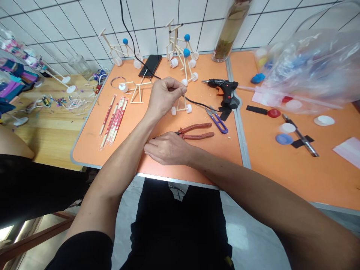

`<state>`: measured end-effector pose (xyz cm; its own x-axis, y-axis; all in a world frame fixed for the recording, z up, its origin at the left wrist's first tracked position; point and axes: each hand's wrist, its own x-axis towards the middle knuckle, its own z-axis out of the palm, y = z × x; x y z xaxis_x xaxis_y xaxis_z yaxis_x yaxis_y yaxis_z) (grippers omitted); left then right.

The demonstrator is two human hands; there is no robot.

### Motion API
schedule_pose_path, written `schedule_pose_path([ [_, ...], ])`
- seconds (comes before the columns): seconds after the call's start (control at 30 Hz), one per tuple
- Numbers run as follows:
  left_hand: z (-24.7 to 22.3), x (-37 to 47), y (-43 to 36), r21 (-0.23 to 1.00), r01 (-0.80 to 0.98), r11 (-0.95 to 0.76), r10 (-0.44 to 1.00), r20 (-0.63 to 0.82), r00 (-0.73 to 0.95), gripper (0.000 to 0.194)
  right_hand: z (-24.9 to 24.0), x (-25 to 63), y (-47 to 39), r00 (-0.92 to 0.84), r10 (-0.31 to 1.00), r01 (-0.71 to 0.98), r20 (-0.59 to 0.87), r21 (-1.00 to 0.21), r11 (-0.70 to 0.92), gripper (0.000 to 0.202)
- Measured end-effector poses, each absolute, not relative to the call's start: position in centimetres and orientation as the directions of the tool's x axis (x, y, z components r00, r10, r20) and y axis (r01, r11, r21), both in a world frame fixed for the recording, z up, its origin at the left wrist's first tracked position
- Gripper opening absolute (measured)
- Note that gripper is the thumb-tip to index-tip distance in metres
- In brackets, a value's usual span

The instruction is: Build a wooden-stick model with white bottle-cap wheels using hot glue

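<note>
My left hand [166, 95] reaches over the orange table, thumb and fingers pinched at the top of a small wooden stick frame [181, 108] with two white wheels. Its upper part is partly hidden by the fingers. Closer to the table's front edge, my right hand [172, 148] rests with its fingers curled; whatever they may hold is hidden. Right beside it lie red-handled pliers [197, 130], their jaws partly behind the hand. Another wheeled stick frame [137, 92] lies left of my left hand, near packaged chopsticks [116, 119].
Purple thread snips [218, 122] and a black glue gun [223, 89] lie to the right. Stick models with blue balls [186, 53] stand by the tiled wall, near a phone [150, 66] and a glass jar [225, 43]. A plastic bag [315, 71] and a pen [302, 137] lie right.
</note>
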<state>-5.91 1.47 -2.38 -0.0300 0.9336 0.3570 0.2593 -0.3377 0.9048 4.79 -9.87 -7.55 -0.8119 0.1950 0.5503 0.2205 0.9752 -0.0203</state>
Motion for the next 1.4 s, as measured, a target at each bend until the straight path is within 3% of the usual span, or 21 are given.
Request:
schedule_pose_path([
  [0.57, -2.66, -6.05, 1.69, 0.896, 0.259, -0.36, 0.924, 0.38, -0.032, 0.022, -7.32, 4.87, -9.89, -0.802, 0.196, 0.235, 0.564, -0.002, 0.972, 0.029],
  [1.4, -2.54, -6.01, 1.75, 0.904, 0.256, -0.343, 0.932, 0.362, -0.027, 0.025, -7.13, 4.82, -9.82, -0.859, 0.241, 0.246, 0.451, -0.049, 0.968, 0.029],
])
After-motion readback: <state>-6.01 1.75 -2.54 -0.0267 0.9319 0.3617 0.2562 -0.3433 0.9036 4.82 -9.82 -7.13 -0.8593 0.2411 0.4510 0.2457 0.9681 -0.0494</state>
